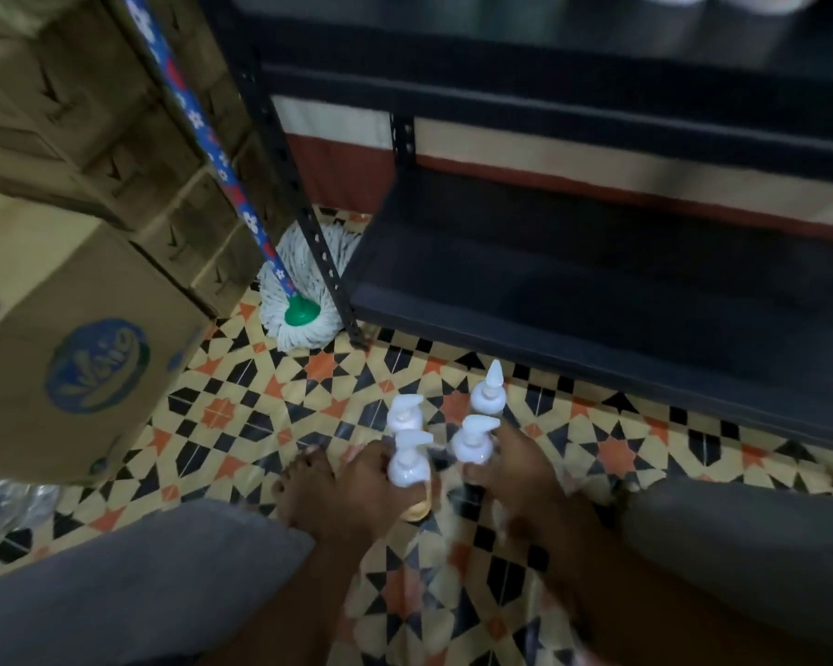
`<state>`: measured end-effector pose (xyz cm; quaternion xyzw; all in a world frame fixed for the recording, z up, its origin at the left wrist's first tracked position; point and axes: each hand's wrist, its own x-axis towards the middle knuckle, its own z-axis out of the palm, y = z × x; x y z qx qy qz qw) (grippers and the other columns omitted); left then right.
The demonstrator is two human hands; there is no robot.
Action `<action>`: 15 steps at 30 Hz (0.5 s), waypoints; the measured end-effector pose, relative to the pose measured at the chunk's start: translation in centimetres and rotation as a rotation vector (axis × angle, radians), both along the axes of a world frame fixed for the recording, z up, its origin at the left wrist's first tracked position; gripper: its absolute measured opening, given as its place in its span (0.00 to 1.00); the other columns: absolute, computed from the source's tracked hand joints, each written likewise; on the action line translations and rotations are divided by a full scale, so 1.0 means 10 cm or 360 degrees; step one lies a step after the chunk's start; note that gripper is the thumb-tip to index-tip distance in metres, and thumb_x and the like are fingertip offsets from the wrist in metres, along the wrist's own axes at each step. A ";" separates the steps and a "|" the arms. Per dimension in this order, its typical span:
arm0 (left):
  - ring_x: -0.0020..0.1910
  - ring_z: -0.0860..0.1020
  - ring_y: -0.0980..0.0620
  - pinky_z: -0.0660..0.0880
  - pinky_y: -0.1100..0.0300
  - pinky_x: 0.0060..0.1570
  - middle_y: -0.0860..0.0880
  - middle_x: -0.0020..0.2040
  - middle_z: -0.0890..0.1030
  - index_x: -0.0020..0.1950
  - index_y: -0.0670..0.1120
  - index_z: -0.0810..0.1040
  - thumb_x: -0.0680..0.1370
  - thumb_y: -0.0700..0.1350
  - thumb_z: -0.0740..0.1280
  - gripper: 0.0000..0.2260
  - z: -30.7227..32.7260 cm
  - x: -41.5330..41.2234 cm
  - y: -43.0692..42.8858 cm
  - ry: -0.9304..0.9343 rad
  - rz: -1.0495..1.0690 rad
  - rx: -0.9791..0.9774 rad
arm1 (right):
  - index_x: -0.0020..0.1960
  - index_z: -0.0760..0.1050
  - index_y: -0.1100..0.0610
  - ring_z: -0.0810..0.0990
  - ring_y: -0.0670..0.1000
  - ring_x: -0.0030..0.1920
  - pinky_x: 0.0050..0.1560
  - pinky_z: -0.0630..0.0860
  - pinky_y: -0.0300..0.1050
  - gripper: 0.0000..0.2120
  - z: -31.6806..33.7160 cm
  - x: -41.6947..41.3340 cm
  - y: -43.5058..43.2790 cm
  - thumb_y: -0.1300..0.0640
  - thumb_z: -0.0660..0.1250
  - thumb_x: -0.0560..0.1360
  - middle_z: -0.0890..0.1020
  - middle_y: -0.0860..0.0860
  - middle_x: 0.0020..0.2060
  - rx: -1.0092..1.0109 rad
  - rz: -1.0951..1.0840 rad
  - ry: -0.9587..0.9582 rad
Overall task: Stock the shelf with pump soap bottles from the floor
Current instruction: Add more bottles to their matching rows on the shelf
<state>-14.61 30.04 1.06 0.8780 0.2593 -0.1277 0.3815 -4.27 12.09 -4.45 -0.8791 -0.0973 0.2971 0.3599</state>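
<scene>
White-capped pump soap bottles (405, 415), four of them, stand upright on the tiled floor (260, 425) just before the black shelf (597, 329). Three nozzles point along the shelf, the farthest bottle (489, 391) aims toward it. Now the left hand (371, 483) grips the near-left bottle (407, 466); the right hand (515, 473) is against the near-right bottle (472, 444), its grip too blurred to tell.

One head-worn wide-angle view looks steeply down from close above the left grip (357, 478) and right grip (515, 468); the shelf (597, 300) lies just beyond them.
</scene>
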 end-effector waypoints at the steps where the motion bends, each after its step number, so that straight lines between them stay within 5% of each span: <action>1: 0.42 0.74 0.61 0.65 0.82 0.47 0.61 0.41 0.74 0.55 0.54 0.77 0.77 0.58 0.70 0.11 0.11 0.01 -0.01 -0.0052 0.0076 -0.0032 | 0.63 0.74 0.50 0.82 0.50 0.53 0.55 0.78 0.46 0.26 0.16 0.00 -0.05 0.45 0.75 0.68 0.83 0.47 0.53 0.0035 -0.0019 -0.0034; 4: 0.43 0.83 0.59 0.79 0.63 0.46 0.56 0.41 0.84 0.48 0.52 0.78 0.72 0.52 0.76 0.10 0.50 0.18 0.03 -0.0346 0.0257 -0.0281 | 0.64 0.72 0.45 0.82 0.45 0.52 0.53 0.78 0.46 0.27 0.72 0.04 -0.13 0.42 0.73 0.67 0.83 0.42 0.51 0.0224 -0.0134 -0.0191; 6: 0.39 0.81 0.63 0.77 0.65 0.40 0.57 0.40 0.84 0.44 0.53 0.77 0.70 0.39 0.77 0.13 0.89 0.35 0.07 -0.0540 0.0310 -0.0344 | 0.61 0.72 0.44 0.81 0.43 0.51 0.49 0.77 0.44 0.22 1.20 0.12 -0.14 0.48 0.75 0.70 0.82 0.40 0.49 0.0352 -0.0243 -0.0288; 12: 0.41 0.79 0.57 0.74 0.63 0.38 0.54 0.43 0.80 0.52 0.47 0.78 0.74 0.43 0.74 0.09 2.36 0.76 0.17 -0.1141 0.0308 -0.0418 | 0.55 0.74 0.47 0.82 0.47 0.50 0.48 0.79 0.45 0.18 2.73 0.34 -0.06 0.54 0.77 0.70 0.81 0.45 0.50 0.0828 -0.0405 -0.0472; 15: 0.42 0.81 0.55 0.76 0.58 0.41 0.53 0.44 0.82 0.51 0.53 0.81 0.76 0.47 0.71 0.05 2.95 0.73 0.10 -0.1357 0.0320 -0.0596 | 0.56 0.76 0.48 0.83 0.50 0.52 0.49 0.80 0.48 0.14 3.37 0.26 -0.16 0.55 0.74 0.73 0.82 0.50 0.51 0.1079 -0.0367 -0.0440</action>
